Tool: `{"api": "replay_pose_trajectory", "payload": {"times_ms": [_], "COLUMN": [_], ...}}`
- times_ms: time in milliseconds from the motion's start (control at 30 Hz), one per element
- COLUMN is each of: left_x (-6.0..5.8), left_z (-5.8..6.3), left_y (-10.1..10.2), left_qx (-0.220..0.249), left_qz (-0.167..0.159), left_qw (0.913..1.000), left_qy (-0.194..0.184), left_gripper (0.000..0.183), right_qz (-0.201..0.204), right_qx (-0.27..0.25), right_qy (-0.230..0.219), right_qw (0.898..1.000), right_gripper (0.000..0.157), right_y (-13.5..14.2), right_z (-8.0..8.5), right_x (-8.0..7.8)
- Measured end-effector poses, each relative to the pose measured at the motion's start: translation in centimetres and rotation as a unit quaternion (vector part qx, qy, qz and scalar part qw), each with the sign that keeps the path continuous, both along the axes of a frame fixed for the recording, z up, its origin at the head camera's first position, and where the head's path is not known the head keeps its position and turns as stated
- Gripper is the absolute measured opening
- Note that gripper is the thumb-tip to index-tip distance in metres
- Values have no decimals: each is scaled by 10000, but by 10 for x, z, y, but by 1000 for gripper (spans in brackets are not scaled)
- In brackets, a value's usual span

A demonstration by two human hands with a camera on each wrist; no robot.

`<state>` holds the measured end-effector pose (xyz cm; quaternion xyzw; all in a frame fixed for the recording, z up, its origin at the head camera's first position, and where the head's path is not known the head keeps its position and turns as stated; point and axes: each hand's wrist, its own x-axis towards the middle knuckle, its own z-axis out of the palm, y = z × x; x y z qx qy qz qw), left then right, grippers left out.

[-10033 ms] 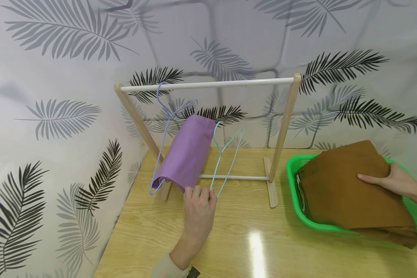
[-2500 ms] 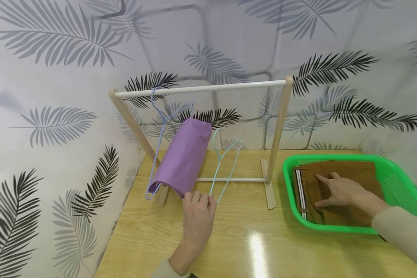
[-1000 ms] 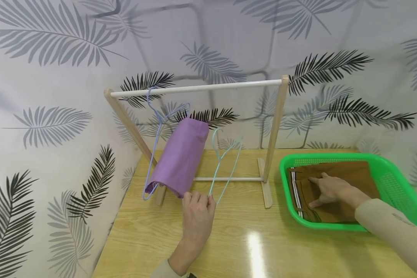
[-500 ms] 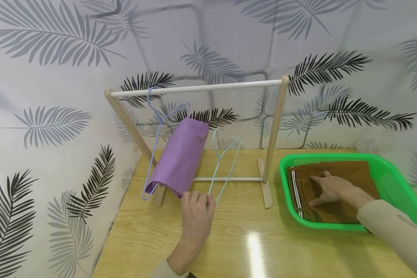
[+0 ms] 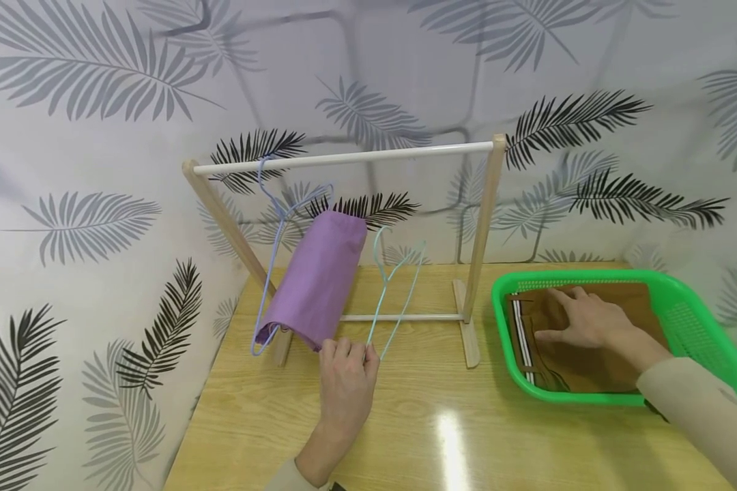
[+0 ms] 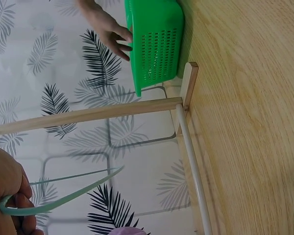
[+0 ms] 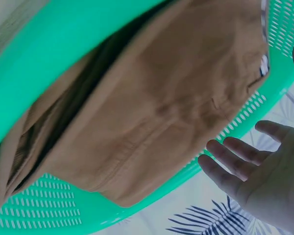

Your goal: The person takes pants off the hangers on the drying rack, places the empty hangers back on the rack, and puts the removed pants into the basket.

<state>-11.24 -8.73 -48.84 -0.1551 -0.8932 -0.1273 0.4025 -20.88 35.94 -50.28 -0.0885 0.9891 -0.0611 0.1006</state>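
Head: hanger pinched in left hand, left of basket; garment folded inside basket, right hand spread over it, nothing gripped. Left wrist: hanger judged light, slick, springy; well held at its end. Right wrist: garment judged soft, floppy, moderately heavy; best gathered by its white-trimmed edge.

green basket | brown garment | mint hanger | leaf-print wallpaper

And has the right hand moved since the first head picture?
Yes. Judged against the rack in the head view, the right hand has moved to the left, nearer to the rack.
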Motion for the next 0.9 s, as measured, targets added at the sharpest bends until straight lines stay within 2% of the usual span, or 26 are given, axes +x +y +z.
{"api": "replay_pose_trajectory", "payload": {"times_ms": [233, 400, 633, 900], "left_x": [0, 0, 0, 1], "left_z": [-1, -1, 0, 0], "left_y": [2, 3, 4, 5], "left_qx": [49, 89, 145, 210], "left_qz": [-25, -22, -10, -58], "left_qw": [10000, 9999, 9999, 9997], "left_qy": [6, -53, -49, -67], "left_gripper": [29, 28, 30, 31], "right_qz": [-287, -388, -565, -582], "right_qx": [-231, -399, -655, -987], "right_qy": [433, 985, 1743, 2502], "right_qw": [9984, 9936, 9809, 9614], "right_gripper": [117, 113, 106, 96], "right_y": [-6, -13, -28, -47], "right_z": [16, 23, 35, 48], "right_x": [-1, -1, 1, 1]}}
